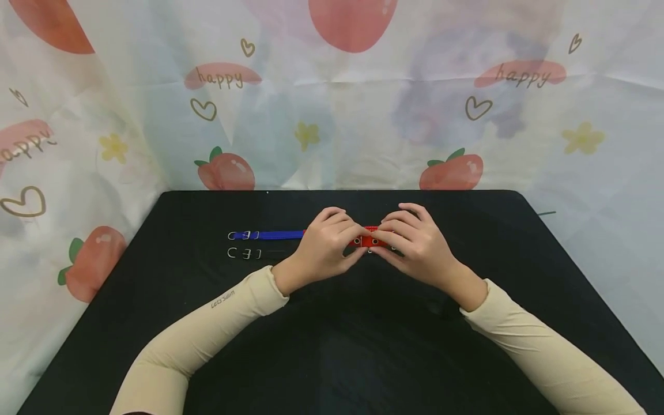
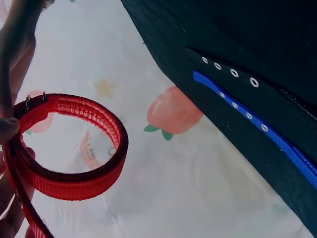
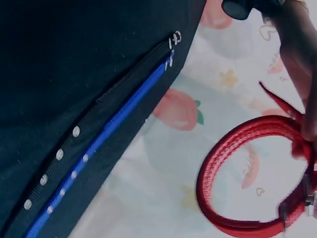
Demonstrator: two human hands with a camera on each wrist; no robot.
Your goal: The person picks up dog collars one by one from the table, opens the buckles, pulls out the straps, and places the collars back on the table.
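Observation:
A red pet collar (image 1: 369,242) is held up between both hands, bent round into a loop. My left hand (image 1: 329,242) pinches it from the left, and my right hand (image 1: 418,242) pinches it from the right, with the fingertips nearly meeting. In the left wrist view the loop of the red collar (image 2: 79,191) hangs open, its padded lining showing. The right wrist view shows the collar's pointed strap end (image 3: 277,100) sticking out past the loop, and its metal buckle (image 3: 309,196) close by the fingers. Part of the overlap is hidden behind the fingers.
A blue collar (image 1: 280,235) lies flat on the black table (image 1: 363,346), with a black collar (image 1: 248,253) alongside it, nearer me. Both have metal buckles at the left end and eyelets along the strap. A printed cloth (image 1: 332,115) hangs behind the table.

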